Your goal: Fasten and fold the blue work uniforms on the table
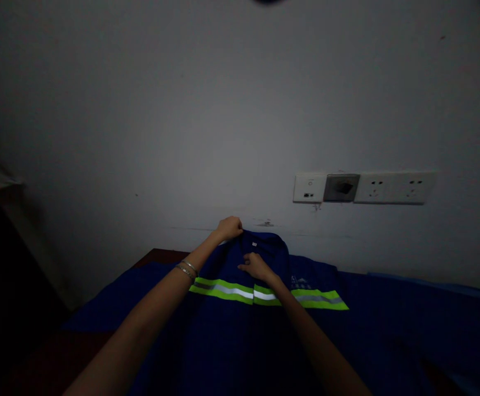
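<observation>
A dark blue work jacket (227, 313) with yellow-green and silver reflective bands lies spread out, front side up. Its collar (279, 242) is at the far end near the wall, with a small white label inside the neck. My left hand (229, 226), a bracelet on its wrist, is closed on the left side of the collar and holds it up. Just below the neck opening, my right hand (257, 266) rests at the jacket's upper front, thumb and fingers apart and partly curled. Whether it touches the cloth is hard to tell in the dim light.
More blue fabric (388, 308) extends to the right along the wall. A dark red surface (161, 256) shows beneath the cloth on the left. White wall sockets (388, 188) and a grey switch plate (341, 188) sit on the wall (223, 110). Dark furniture stands at the far left.
</observation>
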The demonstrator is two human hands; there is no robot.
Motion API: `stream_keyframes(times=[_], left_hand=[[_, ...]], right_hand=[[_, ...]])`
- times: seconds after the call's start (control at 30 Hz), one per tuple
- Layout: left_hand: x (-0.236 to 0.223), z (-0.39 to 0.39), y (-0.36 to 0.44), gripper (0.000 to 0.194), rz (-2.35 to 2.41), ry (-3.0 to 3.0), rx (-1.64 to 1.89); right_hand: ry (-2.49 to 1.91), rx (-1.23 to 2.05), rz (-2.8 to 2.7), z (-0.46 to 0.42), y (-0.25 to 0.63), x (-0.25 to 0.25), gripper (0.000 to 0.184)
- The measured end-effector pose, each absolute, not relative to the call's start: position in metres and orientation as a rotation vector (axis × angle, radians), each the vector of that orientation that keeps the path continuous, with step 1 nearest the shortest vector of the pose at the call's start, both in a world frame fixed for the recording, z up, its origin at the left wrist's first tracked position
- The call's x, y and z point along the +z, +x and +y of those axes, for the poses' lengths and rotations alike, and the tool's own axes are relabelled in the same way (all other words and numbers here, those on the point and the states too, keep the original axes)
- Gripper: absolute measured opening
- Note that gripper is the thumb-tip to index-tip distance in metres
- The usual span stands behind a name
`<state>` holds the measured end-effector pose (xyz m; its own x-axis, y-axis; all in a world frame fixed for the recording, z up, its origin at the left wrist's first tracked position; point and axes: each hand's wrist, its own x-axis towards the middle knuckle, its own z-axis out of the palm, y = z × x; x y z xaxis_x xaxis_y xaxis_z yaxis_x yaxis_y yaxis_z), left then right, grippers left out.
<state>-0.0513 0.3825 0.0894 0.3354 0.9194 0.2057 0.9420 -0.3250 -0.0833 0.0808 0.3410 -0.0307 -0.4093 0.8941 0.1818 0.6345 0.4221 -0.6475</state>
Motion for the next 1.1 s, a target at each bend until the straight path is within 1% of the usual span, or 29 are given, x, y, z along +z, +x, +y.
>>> stream_keyframes(times=[0.23,0.37,0.47,0.6,0.7,0.77,0.9,1.1], left_hand=[[0.088,0.375,-0.045,0.024,-1.779,-2.291,-0.213],[0.085,0.373,-0.043,0.024,-1.768,-2.294,-0.232],[0.084,0.371,-0.043,0.024,-1.784,-2.317,-0.248],[0.083,0.365,-0.044,0.023,-1.870,-2.279,-0.345],[0.077,0.357,-0.042,0.023,-1.975,-2.244,-0.471],[0.070,0.350,-0.040,0.023,-2.021,-2.201,-0.563],[0.057,0.340,-0.034,0.024,-1.992,-2.098,-0.676],[0.056,0.338,-0.032,0.024,-1.824,-2.129,-0.701]], right_hand=[[-1.276,0.687,-2.178,0.335,0.076,-0.028,0.015],[-1.256,0.644,-2.168,0.336,0.093,-0.005,0.009],[-1.343,0.443,-2.105,0.335,0.121,0.023,0.009],[-1.442,0.017,-1.980,0.329,0.155,0.048,0.014],[-1.361,-0.237,-1.974,0.328,0.163,0.046,0.011],[-1.278,-0.319,-2.006,0.331,0.160,0.038,0.013],[-1.279,-0.398,-2.053,0.338,0.153,0.022,0.019],[-1.335,-0.461,-2.037,0.340,0.154,0.014,0.019]])
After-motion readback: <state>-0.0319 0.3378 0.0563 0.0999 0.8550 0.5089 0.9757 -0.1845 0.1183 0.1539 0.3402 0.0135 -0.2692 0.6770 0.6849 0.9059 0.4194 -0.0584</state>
